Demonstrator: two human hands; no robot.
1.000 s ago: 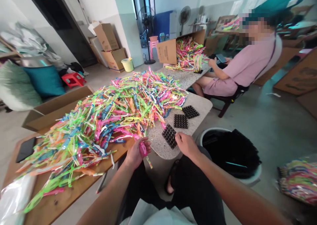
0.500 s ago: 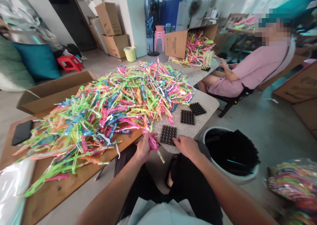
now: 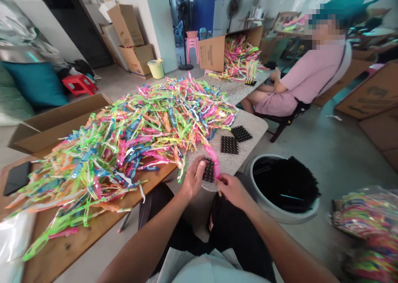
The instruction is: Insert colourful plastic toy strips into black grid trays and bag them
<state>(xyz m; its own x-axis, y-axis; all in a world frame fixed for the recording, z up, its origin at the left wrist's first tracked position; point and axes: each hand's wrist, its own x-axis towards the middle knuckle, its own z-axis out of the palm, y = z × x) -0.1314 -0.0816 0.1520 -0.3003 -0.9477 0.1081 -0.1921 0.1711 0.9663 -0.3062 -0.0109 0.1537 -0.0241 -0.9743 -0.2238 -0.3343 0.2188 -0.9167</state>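
Observation:
My right hand [image 3: 231,188] pinches the lower end of a pink plastic piece on a thin stick [image 3: 214,160], which points up and away from me. Behind that piece lies a black grid tray [image 3: 207,173] at the near edge of the stone-topped table, partly covered. My left hand [image 3: 193,177] is beside the tray's left edge, fingers stretched out and thumb raised; whether it touches the tray I cannot tell. A large heap of colourful plastic pieces [image 3: 149,133] spreads just beyond and to the left. Two more black grids, a nearer one [image 3: 229,144] and a farther one [image 3: 241,133], lie on the stone top.
A white bucket [image 3: 248,173] holding black grids stands right of my legs. Bagged colourful pieces [image 3: 367,216] sit at lower right. A phone [image 3: 17,178] rests at the wooden table's left end. Another person [image 3: 311,71] sits at the far right near a cardboard box [image 3: 211,55].
The pink piece has passed from my left hand to my right and now points upward. My right hand has come off the tray's corner. The view has shifted slightly right.

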